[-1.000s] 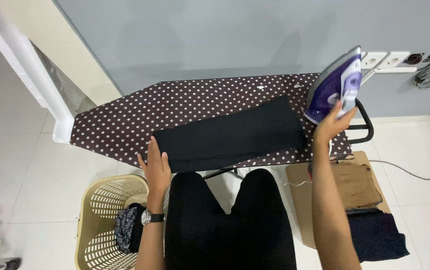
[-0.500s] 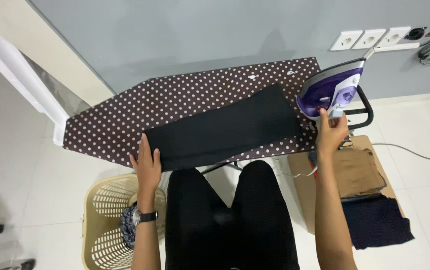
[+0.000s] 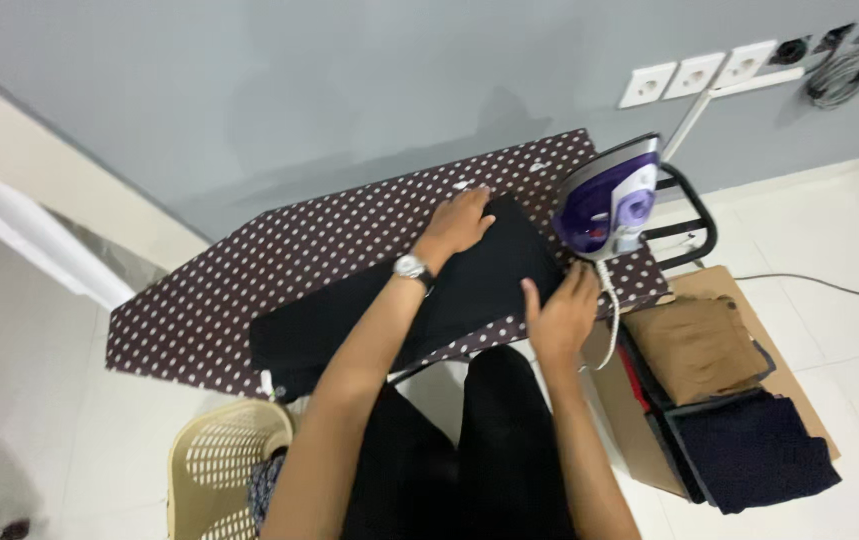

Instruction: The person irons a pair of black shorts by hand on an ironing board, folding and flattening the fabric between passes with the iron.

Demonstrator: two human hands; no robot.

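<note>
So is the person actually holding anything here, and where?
Nothing is gripped. The left hand lies flat on the black garment near its far right end, and the right hand presses its near right edge. The iron stands untouched.

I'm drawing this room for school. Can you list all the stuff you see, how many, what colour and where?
ironing board: one, dark brown with white dots, along the grey wall
black garment: one, laid flat on the board
iron: one, purple and white, standing upright at the board's right end
laundry basket: one, cream, on the floor under the board's left part
tan folded clothes: one pile, on the floor at right
navy folded clothes: one pile, beside the tan pile
wall sockets: three, white, on the wall
wristwatch: one, silver, left wrist
left hand: flat on the garment
right hand: at the garment's near edge
</note>
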